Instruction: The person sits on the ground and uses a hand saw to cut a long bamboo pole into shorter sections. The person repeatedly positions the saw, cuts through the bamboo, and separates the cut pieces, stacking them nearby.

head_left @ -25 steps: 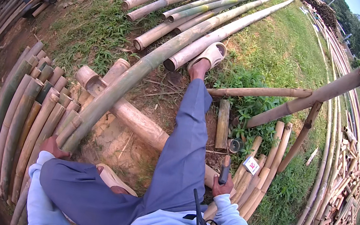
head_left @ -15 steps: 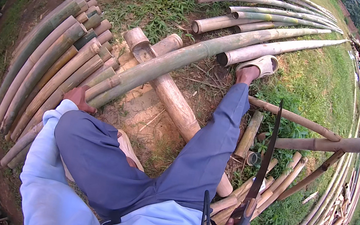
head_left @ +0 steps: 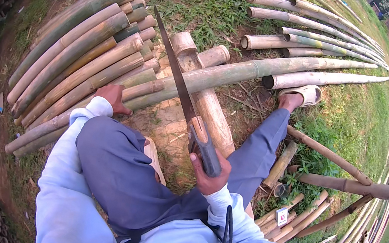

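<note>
My left hand is wrapped over a long greenish bamboo pole that slants from lower left to upper right. In my right hand is the dark grey handle of a handsaw, in front of my lap. Its long dark blade points up and to the left and passes over the pole in view; whether it touches is unclear. Under the pole lies a thick pale bamboo log with a notch near its far end. The underside of my left grip is hidden.
Cut bamboo lengths are piled at left. Longer poles lie at the far right. My sandalled right foot is beside a pale pole. A bamboo frame stands at right above short pieces. Sawdust covers the ground near the log.
My right hand has brought the saw from low on the right to the middle, its blade now tilted left across the pole. The view has shifted; my left hand stays on the pole.
</note>
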`<state>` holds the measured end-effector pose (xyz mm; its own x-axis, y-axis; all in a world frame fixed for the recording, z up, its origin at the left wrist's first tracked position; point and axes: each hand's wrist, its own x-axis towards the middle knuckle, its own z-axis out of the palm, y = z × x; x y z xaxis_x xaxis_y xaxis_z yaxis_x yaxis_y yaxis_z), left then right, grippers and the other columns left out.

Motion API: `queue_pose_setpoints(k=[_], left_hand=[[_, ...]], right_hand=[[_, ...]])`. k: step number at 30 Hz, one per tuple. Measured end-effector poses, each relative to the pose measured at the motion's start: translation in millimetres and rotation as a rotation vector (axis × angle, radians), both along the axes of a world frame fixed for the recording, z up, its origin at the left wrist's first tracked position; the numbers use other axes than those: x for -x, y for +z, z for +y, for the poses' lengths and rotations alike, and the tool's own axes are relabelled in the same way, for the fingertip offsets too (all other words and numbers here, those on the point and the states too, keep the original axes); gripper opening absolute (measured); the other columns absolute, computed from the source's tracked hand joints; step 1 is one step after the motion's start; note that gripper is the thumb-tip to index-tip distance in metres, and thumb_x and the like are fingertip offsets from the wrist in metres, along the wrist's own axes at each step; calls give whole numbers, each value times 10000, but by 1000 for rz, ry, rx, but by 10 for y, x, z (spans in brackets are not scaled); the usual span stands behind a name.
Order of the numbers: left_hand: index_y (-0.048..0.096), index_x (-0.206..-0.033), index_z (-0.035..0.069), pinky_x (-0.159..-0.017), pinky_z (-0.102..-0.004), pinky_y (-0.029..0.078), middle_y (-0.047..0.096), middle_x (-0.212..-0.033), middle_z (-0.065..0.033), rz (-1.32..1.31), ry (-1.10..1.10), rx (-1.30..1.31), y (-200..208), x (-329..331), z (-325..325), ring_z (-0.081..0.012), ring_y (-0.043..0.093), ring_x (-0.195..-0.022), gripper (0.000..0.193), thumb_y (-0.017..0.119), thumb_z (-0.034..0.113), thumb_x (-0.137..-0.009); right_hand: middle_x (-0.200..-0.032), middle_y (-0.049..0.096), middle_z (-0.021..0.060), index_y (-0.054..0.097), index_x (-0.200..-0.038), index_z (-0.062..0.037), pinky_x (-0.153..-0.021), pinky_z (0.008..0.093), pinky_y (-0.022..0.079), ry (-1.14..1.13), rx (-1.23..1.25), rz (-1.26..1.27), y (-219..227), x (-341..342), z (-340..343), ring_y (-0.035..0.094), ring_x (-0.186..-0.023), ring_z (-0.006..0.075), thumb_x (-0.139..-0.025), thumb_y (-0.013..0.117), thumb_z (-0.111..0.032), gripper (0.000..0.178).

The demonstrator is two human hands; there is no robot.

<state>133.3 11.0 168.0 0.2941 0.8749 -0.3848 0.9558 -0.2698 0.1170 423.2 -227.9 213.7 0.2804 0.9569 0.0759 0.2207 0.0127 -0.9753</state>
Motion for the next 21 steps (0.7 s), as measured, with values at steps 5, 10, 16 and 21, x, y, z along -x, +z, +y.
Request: queue_pose_setpoints(k=[5, 10, 16, 21], left_hand=[[704, -1135, -31, -926, -491, 554, 719, -1059, -284, -12, 1, -20, -15, 8, -33, -429, 698, -1023, 791, 886, 509, -587], [700, -1128, -41, -919, -493, 557, 723, -1000, -292, 0, 17, 25, 51, 2, -38, -439, 704, -983, 761, 884, 479, -603], [700, -1113, -40, -920, -487, 554, 723, -1010, -290, -55, 9, -17, -28, 44, -42, -441, 701, -993, 735, 891, 460, -610], [697, -1099, -33, -914, -487, 555, 729, -1009, -274, -36, -11, -22, -33, 20, -15, -433, 704, -994, 713, 890, 457, -618]], right_hand=[[-722, 629, 41, 680, -1052, 13, -608, 272, 464, 68, 88, -20, -178, 179, 31, 587, -647, 98, -919, 780, -114, 209], [-752, 636, 21, 679, -1098, 19, -631, 260, 465, 83, 127, 52, -180, 218, -19, 558, -669, 79, -917, 783, -105, 242], [-736, 618, 31, 669, -1088, 16, -633, 272, 471, 151, 90, -65, -194, 226, -105, 557, -663, 88, -915, 779, -106, 239], [-704, 630, 93, 665, -1056, -1, -588, 312, 481, 187, 116, -23, -258, 222, 176, 605, -608, 146, -899, 763, -70, 197]])
